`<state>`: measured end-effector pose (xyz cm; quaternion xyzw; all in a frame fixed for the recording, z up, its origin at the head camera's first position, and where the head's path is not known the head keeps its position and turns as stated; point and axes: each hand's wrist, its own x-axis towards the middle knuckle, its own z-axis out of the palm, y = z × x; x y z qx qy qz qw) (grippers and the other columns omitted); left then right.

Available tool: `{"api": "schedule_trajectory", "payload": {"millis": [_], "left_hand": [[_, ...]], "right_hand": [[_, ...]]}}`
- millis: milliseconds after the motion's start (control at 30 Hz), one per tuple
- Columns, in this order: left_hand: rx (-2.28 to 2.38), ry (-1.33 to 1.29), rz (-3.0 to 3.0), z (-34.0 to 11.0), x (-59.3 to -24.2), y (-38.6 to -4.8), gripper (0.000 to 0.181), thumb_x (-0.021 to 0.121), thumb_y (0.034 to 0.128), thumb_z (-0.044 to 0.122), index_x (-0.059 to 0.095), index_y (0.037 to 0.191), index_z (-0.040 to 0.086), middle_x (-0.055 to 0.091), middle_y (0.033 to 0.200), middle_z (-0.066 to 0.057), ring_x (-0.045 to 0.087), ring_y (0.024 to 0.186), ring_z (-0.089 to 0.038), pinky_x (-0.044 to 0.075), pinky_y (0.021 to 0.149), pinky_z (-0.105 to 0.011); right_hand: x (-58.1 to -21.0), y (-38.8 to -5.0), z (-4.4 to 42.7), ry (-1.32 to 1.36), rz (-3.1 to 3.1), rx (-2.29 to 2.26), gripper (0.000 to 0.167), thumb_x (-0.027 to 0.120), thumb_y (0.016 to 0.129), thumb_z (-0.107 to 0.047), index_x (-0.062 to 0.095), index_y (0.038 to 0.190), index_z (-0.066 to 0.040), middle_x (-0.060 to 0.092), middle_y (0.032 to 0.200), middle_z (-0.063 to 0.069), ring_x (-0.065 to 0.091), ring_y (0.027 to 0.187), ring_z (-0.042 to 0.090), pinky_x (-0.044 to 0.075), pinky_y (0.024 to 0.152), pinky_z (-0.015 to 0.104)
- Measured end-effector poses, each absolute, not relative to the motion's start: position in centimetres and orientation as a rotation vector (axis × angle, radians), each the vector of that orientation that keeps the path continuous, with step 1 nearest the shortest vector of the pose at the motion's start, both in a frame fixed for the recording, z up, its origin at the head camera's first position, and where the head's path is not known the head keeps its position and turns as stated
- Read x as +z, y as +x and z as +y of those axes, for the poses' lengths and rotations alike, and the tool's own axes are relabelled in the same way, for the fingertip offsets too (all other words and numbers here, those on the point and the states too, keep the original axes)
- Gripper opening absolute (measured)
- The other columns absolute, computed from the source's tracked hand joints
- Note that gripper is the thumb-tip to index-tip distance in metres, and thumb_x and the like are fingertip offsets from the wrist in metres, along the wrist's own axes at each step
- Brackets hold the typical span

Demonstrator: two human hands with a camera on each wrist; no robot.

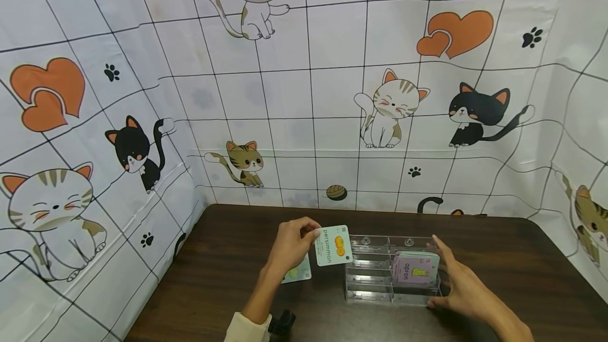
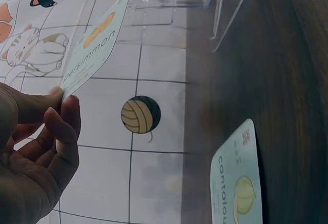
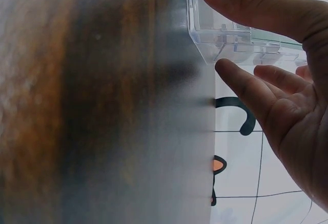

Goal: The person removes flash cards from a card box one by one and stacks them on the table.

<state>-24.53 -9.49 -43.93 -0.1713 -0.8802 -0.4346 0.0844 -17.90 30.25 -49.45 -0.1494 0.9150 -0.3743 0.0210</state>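
My left hand (image 1: 291, 247) pinches the pale green persimmon card (image 1: 333, 246) by its edge, just left of a clear compartment rack (image 1: 368, 296). In the left wrist view, thumb and fingertips of the left hand (image 2: 43, 142) meet at the bottom of the persimmon card (image 2: 95, 44). A cantaloupe card (image 2: 238, 178) lies on the table, partly behind the left wrist in the head view. My right hand (image 1: 463, 286) spans the rack's right end, fingers spread. From the right wrist, the thumb of that hand (image 3: 287, 80) touches the rack (image 3: 205, 42). Purple apron card (image 1: 414, 270) lies atop a stack inside.
The brown table (image 1: 223, 273) meets a white cat-patterned sheet (image 1: 285, 94) along its back edge. A small black object (image 1: 282, 323) is at the left wrist, beside the cream sleeve (image 1: 247, 329). The rack has several compartments on its left side.
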Motion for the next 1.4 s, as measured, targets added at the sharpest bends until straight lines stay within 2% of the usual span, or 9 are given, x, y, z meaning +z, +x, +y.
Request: {"api": "schedule_trajectory", "payload": {"millis": [333, 633, 867, 1400], "left_hand": [[-1.28, -0.471, -2.659, -11.2, -44.9, -24.7, 0.01, 0.071, 0.1032, 0.012, 0.079, 0.109, 0.008, 0.074, 0.086, -0.002, 0.062, 0.07, -0.007, 0.05, 0.064, -0.024], [-1.279, -0.392, -2.7, -12.7, -45.8, -24.9, 0.01, 0.071, 0.1031, 0.011, 0.079, 0.109, 0.008, 0.072, 0.084, -0.002, 0.062, 0.071, -0.009, 0.049, 0.063, -0.025], [-1.279, -0.379, -2.702, -13.2, -45.8, -25.1, 0.01, 0.071, 0.1032, 0.011, 0.079, 0.109, 0.008, 0.073, 0.085, -0.008, 0.062, 0.07, -0.011, 0.048, 0.064, -0.026], [-1.285, -0.36, -2.698, -13.7, -46.0, -24.9, 0.009, 0.071, 0.1028, 0.009, 0.079, 0.107, 0.008, 0.071, 0.083, -0.004, 0.061, 0.07, -0.011, 0.047, 0.062, -0.025]], "right_hand": [[-49.5, -18.0, 30.2, -0.458, 2.846, -1.152, 0.157, 0.103, 0.063, -0.008, -0.011, 0.17, -0.008, 0.019, 0.161, 0.053, 0.049, 0.129, 0.075, 0.063, 0.084, 0.053], [-49.5, -17.9, 30.2, -0.447, 2.835, -1.154, 0.157, 0.103, 0.063, -0.008, -0.012, 0.17, -0.008, 0.019, 0.161, 0.053, 0.048, 0.129, 0.075, 0.063, 0.085, 0.053], [-49.6, -17.9, 30.2, -0.466, 2.845, -1.166, 0.156, 0.103, 0.063, -0.006, -0.011, 0.17, -0.007, 0.02, 0.161, 0.053, 0.049, 0.128, 0.075, 0.063, 0.085, 0.054], [-49.4, -17.8, 30.1, -0.449, 2.839, -1.164, 0.156, 0.103, 0.063, -0.006, -0.011, 0.17, -0.006, 0.019, 0.16, 0.054, 0.049, 0.129, 0.075, 0.063, 0.086, 0.054]]}}
